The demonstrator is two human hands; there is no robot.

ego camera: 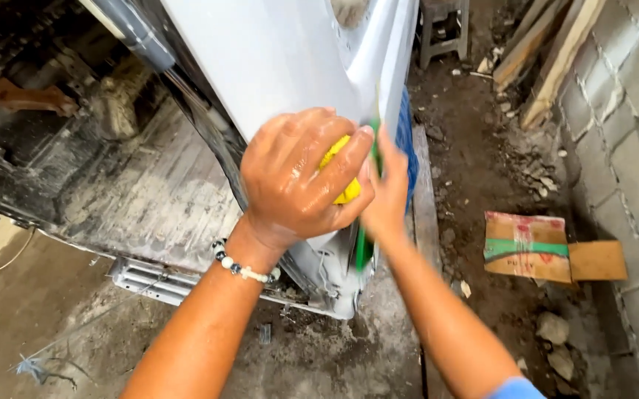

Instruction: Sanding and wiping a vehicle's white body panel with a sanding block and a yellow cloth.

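my left hand fingers curl tight around the yellow sponge against the white panel; my right hand pinches its edge. flattened cardboard box, green-striped, lies right on the dirt floor beside a grey block wall.

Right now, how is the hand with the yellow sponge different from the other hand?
The left hand wraps over a yellow sponge pressed on the white panel; the right hand grips a thin green tool at the panel's edge. The left hand's wrist wears a beaded bracelet; the right hand's wrist is bare. Both hands look wet and touch the same panel.
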